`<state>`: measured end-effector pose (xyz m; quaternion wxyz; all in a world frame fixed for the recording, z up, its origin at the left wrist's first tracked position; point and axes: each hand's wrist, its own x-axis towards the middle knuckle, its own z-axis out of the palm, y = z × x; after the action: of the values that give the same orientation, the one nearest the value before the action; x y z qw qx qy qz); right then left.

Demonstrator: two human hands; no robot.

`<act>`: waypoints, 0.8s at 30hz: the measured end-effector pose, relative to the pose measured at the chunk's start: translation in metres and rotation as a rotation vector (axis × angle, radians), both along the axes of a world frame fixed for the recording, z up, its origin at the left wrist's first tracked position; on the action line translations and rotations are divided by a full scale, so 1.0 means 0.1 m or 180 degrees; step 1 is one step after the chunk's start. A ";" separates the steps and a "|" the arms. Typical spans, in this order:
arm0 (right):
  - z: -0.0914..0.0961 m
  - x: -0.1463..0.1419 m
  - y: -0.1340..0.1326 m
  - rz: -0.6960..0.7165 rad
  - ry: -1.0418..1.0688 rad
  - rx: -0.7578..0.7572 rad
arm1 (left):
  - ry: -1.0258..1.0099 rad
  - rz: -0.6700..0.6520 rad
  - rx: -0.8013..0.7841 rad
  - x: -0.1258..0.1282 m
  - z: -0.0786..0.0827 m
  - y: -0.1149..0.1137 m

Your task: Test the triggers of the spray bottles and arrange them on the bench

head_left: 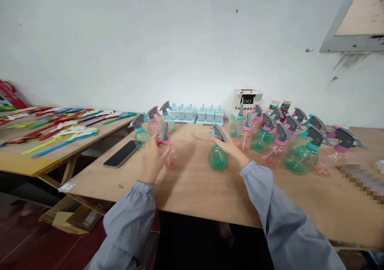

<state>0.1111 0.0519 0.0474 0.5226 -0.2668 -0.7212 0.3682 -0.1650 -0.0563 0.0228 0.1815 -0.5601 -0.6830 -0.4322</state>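
Observation:
My left hand [152, 158] is closed around the neck of a pink spray bottle [172, 159] with a grey trigger head; its fingers partly cover the bottle. To the right, a green spray bottle [218, 158] with a grey and turquoise head stands upright, and my right hand [230, 148] grips it just below the head. Beyond my left hand are a clear turquoise-collared spray bottle [140, 136], a pink-collared one [154, 126] and another with a turquoise nozzle [171, 125].
Several pink and green spray bottles [303, 158] stand grouped on the right of the wooden table [195, 194]. Pale blue popsicle moulds [210, 116] and a printed box [246, 102] line the wall. A phone [121, 154] lies left. Colourful flat strips cover another table [18, 160].

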 end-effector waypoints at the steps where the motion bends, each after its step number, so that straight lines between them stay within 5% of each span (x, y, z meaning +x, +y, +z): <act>1: 0.02 0.01 0.01 -0.0009 0.0061 -0.0063 | 0.0040 -0.0196 0.0042 0.13 0.00 0.08; 4: 0.13 0.03 -0.01 0.0183 0.0263 -0.0347 | 0.0015 -0.0607 0.0108 0.42 0.00 0.34; 9: 0.38 0.03 -0.17 0.0787 0.0385 -0.0757 | -0.0989 -0.1198 0.0258 0.60 -0.11 0.62; 15: 0.47 -0.07 -0.36 0.0829 0.0540 -0.1118 | -0.1508 -0.1661 0.0239 0.57 -0.32 0.63; 24: 0.51 -0.10 -0.48 0.1375 0.0699 -0.1608 | -0.1468 -0.1708 0.0265 0.54 -0.32 0.64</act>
<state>0.1013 0.0041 0.0988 0.4245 -0.1878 -0.5866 0.6636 -0.1107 0.0082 -0.0094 -0.0747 -0.5994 -0.5164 -0.6070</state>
